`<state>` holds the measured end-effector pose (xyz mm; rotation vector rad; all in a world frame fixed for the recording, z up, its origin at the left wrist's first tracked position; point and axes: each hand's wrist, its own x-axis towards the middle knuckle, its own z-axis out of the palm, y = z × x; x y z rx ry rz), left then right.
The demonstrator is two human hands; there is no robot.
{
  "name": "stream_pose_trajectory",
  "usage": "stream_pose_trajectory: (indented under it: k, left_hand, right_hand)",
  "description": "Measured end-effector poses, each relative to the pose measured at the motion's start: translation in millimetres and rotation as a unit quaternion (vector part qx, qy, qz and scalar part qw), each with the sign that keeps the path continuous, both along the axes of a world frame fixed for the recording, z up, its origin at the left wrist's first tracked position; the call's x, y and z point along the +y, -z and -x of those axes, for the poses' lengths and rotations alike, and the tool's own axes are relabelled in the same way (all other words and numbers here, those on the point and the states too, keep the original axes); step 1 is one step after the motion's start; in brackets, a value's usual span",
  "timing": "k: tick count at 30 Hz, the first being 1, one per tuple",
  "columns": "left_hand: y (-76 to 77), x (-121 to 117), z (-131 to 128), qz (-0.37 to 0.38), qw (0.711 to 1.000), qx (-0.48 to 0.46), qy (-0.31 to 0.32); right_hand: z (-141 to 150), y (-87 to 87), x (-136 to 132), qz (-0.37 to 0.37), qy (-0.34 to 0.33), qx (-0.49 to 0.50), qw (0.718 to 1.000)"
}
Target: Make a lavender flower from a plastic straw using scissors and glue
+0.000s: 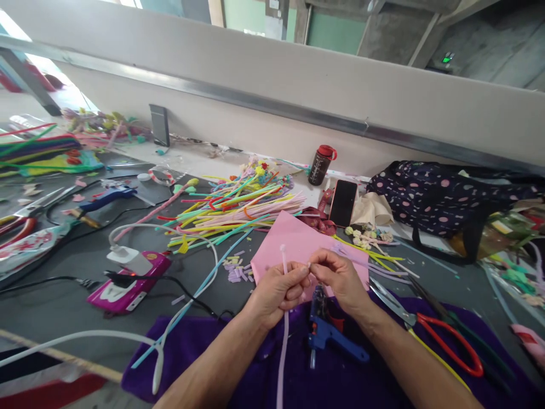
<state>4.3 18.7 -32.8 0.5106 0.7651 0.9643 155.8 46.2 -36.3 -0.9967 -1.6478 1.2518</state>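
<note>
My left hand [279,289] is closed around a long pale lilac pipe cleaner [283,363], which stands up past the fist and hangs down below it. Its thumb and forefinger meet the fingertips of my right hand [338,278], which is pinched on a tiny whitish piece [309,265] between the two hands; its kind is too small to make out. Beneath the hands lies a pink sheet [289,236]. A blue hot glue gun [332,335] rests on purple cloth [170,346] just below my right hand.
Scissors with red handles [451,341] lie at the right. Bundled pipe cleaners [238,210] spread behind the sheet, near short cut pieces [238,270]. A magenta power strip [130,284] with cables sits left. Farther back are a bottle [318,167], a phone [343,201] and a dotted bag [426,193].
</note>
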Motion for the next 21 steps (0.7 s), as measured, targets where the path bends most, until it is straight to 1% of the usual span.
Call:
stream_pose_trajectory:
  k: [4,9,11,14,16,17,18,21]
  left_hand:
    - [0.1,0,1,-0.006,1.000,0.005,0.009]
    - [1.1,2,3,-0.005,1.000,0.029,0.001]
    - [1.3,2,3,-0.004,0.999,0.034,0.000]
    - [0.6,3,3,-0.006,0.999,0.038,-0.005]
    - [-0.3,3,3,-0.009,0.999,0.042,-0.011]
    - [-0.7,3,4,-0.011,0.999,0.046,-0.015]
    - [-1.0,3,4,-0.012,0.999,0.050,-0.018]
    - [-0.8,3,3,-0.016,0.997,0.063,-0.027]
  right_hand:
    - [2,-4.3,-3,-0.052,0.005,-0.004,0.999]
    - [0,-5.9,-5,-0.138,0.022,-0.044,0.989]
    - [-2,-5.9,-6,-0.175,0.022,-0.070,0.982]
    - [-5,-7.1,-8,-0.245,0.015,-0.133,0.960]
    - [-6,-9.2,-8,-0.268,0.010,-0.158,0.950]
    - [-6,-10.7,-8,-0.259,0.007,-0.156,0.953]
    - [-7,-12.2,-7,-0.234,0.004,-0.146,0.961]
    - [-7,-15.5,-3,-0.119,-0.017,-0.101,0.988]
